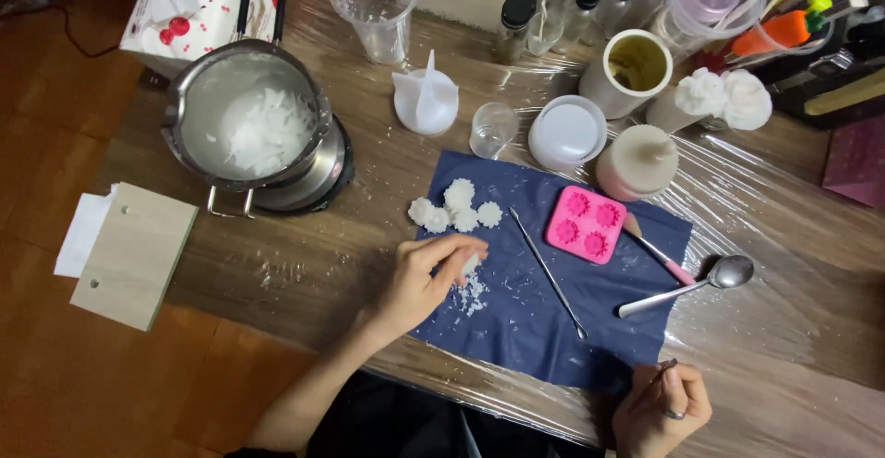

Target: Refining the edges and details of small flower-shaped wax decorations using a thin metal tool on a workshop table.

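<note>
Left hand [426, 278] is down on the dark blue cloth [525, 320], fingertips pinched on a small white wax piece [471, 264], loose white crumbs [473, 294] just under the fingers. Just beyond the knuckles sits a cluster of white wax flowers [454, 206]. Off to its right lie a thin metal pick [549, 274] and a pink mould [585, 223]. Right hand [664, 407], at the cloth's near edge, is curled around a slim dark tool [667, 366].

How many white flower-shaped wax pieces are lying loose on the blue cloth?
4, clustered at the blue cloth's upper left corner: one at far left, one beside it, the largest on top, one at right. A fifth may sit hidden among them or under the left hand.
</note>
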